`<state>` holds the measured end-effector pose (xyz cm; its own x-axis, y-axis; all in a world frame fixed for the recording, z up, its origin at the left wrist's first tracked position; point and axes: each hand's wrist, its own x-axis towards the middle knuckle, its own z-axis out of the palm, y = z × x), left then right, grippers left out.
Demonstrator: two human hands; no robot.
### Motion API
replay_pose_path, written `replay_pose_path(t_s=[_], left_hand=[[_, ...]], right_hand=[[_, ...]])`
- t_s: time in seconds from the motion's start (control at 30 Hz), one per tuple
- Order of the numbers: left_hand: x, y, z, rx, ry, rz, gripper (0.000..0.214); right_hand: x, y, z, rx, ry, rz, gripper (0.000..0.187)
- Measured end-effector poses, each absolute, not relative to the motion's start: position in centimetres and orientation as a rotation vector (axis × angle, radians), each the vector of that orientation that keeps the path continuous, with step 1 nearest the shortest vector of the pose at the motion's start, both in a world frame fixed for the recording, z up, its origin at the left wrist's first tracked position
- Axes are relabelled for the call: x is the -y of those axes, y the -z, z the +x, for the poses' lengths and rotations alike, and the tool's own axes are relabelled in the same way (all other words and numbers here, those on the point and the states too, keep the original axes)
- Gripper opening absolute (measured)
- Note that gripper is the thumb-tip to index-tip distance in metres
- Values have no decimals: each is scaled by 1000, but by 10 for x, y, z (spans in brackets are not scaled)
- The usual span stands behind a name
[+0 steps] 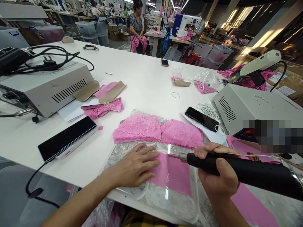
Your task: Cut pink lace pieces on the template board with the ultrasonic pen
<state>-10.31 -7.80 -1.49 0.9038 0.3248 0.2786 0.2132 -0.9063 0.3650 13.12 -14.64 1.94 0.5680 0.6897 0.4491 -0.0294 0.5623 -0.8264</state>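
Note:
My left hand (138, 165) lies flat with its fingers spread over the left part of a pink fabric piece (178, 178). Under the fabric is a scuffed clear plastic lid (170, 205). In my right hand (219, 176) is a thick black-handled tool (255, 171) with a narrow metal tip. This tip hangs at the fabric's upper edge, pointing left; whether it touches, I cannot tell. Just beyond my hands, two stacks of pink lace pieces, a left stack (139, 127) and a right stack (182, 134), sit side by side along the lid's far edge.
Grey vented boxes stand on the left (52, 85) and right (258, 110). A large phone (67, 137) with a cable lies left; another phone (201, 118) lies right, by white elastic loops (208, 110). Tied pink pieces (104, 108) rest left. A person (136, 28) stands beyond the table.

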Motion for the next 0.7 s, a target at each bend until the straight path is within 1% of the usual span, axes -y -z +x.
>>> replay_pose_path(t_s=[0.4,0.5,0.7], left_hand=[[77,16,-103,-398,-488,2728,34],[77,15,-103,-389,-483,2764,34],[75,18,-105,-369,-503,2774,37]], right_hand=[[147,-17,127,910,-497,-907,6],[147,-20,132,914,-492,-895,7],[159,-26,161,851,-359,-929,10]])
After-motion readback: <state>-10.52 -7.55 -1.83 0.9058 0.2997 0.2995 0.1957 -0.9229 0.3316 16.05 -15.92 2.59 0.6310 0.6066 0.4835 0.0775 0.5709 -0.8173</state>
